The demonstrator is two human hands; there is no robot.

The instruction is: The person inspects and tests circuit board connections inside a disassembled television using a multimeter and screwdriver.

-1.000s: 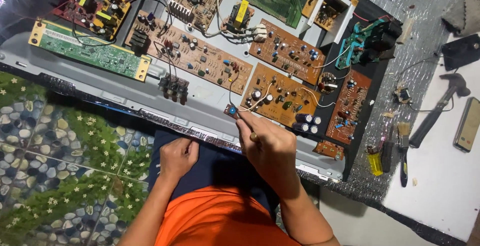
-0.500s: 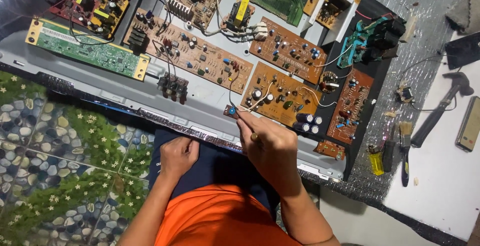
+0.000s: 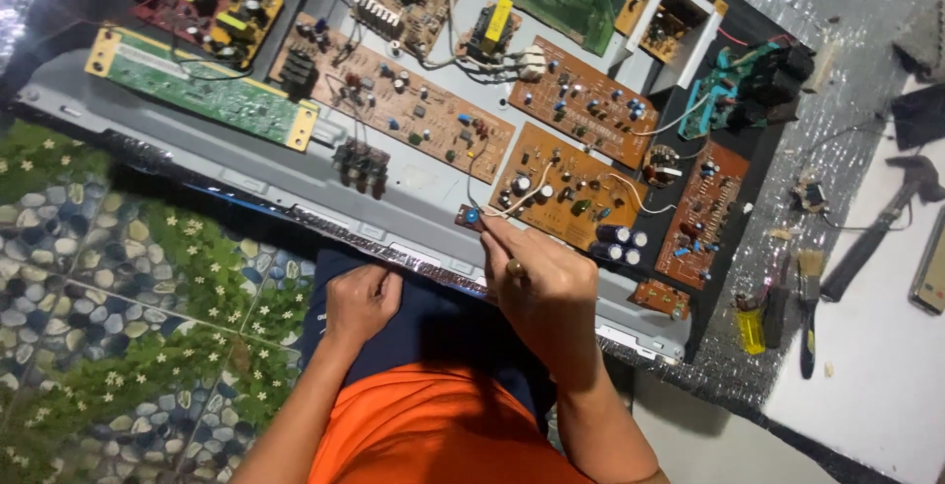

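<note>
My right hand (image 3: 539,282) pinches a small brown board with a blue part (image 3: 471,216) at the near edge of the grey metal chassis (image 3: 295,174); thin wires run from it up to a brown circuit board (image 3: 571,189). A ring sits on one finger. My left hand (image 3: 359,299) rests curled on my dark-trousered lap, just below the chassis rim, holding nothing I can see. Several brown circuit boards (image 3: 413,110) lie across the chassis beyond my hands.
A long green board (image 3: 202,90) lies at the left. At the right, on foil and a white surface, are a hammer (image 3: 876,233), a brush (image 3: 807,312), a yellow lighter (image 3: 750,328) and a teal board (image 3: 733,100). Pebble-patterned floor lies left.
My hands stay where they were. The view has shifted only slightly.
</note>
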